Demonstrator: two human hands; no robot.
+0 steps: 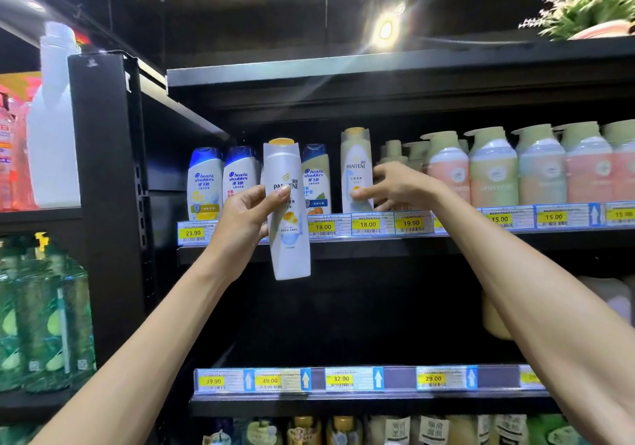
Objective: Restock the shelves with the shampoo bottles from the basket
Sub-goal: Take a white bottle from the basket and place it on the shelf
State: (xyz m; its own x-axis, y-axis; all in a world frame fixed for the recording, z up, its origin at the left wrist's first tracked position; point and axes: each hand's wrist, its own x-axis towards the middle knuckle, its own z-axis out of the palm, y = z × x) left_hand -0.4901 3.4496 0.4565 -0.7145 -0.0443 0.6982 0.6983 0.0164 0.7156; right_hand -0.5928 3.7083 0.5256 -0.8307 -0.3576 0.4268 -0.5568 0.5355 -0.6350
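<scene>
L hand (245, 216): fingers and thumb curled round bottle A (288, 224), a white Pantene btl w/ yellow cap, gripped at mid-body from its left side. Bottle A is approx. upright, cap up, held in the air in front of the shelf (395, 250). Its base hangs below the shelf edge and its body covers part of the price strip (366, 225).

R hand (395, 187): thumb on the lower front of bottle B (355, 166), a second Pantene btl, w/ fingers curled at its right side, i.e. a pinch grip. Bottle B stands upright on the shelf, above an 18.00 tag.

Left of bottle B: H&S btls (204, 181) in a row. Right of it: pump btls (493, 166), green and pink, in a row.
</scene>
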